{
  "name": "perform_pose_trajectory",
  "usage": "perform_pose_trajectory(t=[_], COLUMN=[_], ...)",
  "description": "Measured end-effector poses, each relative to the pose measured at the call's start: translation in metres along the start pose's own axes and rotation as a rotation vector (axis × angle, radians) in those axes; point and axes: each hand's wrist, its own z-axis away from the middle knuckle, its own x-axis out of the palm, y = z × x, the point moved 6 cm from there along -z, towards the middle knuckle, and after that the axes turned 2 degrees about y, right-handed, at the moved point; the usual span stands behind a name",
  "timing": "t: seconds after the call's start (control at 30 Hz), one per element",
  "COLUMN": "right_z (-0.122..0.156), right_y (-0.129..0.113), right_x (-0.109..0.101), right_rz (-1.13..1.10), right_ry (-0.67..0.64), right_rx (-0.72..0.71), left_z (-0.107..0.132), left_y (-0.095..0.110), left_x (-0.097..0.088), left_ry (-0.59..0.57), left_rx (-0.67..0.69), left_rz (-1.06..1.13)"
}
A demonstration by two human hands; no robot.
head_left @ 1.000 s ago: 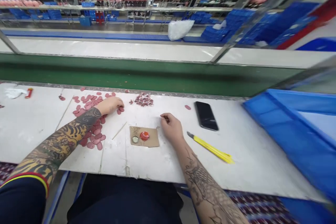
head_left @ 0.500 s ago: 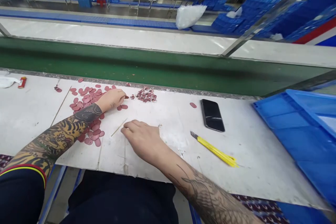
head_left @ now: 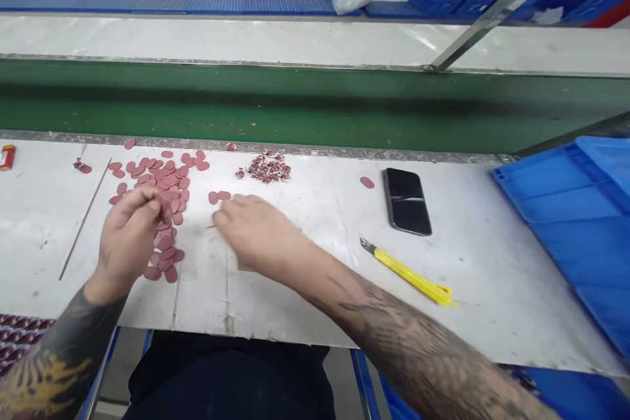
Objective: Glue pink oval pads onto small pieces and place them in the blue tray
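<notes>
My left hand (head_left: 128, 235) is lifted just above the near edge of a pile of pink oval pieces (head_left: 167, 177), its thumb and fingers pinched together; what they hold is unclear. My right hand (head_left: 253, 231) reaches left across the white table (head_left: 305, 275), low over a brown card that it almost wholly hides. Its fingers are smeared by motion. Its fingertips lie near two loose ovals (head_left: 218, 196) and a thin stick (head_left: 210, 226).
A small heap of tiny pink-and-white bits (head_left: 268, 167) lies at the table's far edge. A black phone (head_left: 406, 201), one lone oval (head_left: 367, 182) and a yellow utility knife (head_left: 411, 277) lie to the right. A blue crate (head_left: 581, 210) stands at far right, a green conveyor belt (head_left: 295, 105) runs behind.
My left hand has left the pile, drawn back toward me and pinched shut. My right hand slid left over the brown card, covering it. The camera tilted downward.
</notes>
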Motion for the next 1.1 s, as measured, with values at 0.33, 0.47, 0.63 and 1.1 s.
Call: perform_pose_trajectory(t=[0.33, 0.47, 0.63, 1.1], right_z=[0.163, 0.156, 0.152, 0.179], right_y=[0.074, 0.071, 0.082, 0.084], right_x=[0.061, 0.064, 0.057, 0.037], right_rz=[-1.256, -1.241, -1.204, -1.111], right_ry=[0.392, 0.448, 0.5, 0.957], right_rx=[0.934, 0.962, 0.957, 0.935], left_z=[0.074, 0.067, 0.06, 0.051], left_y=[-0.061, -0.062, -0.061, -0.055], left_x=[0.076, 0.083, 0.09, 0.112], left_ry=[-0.462, -0.471, -0.469, -0.562], left_rx=[-0.228, -0.248, -0.269, -0.074], left_rz=[-0.121, -0.113, -0.104, -0.396])
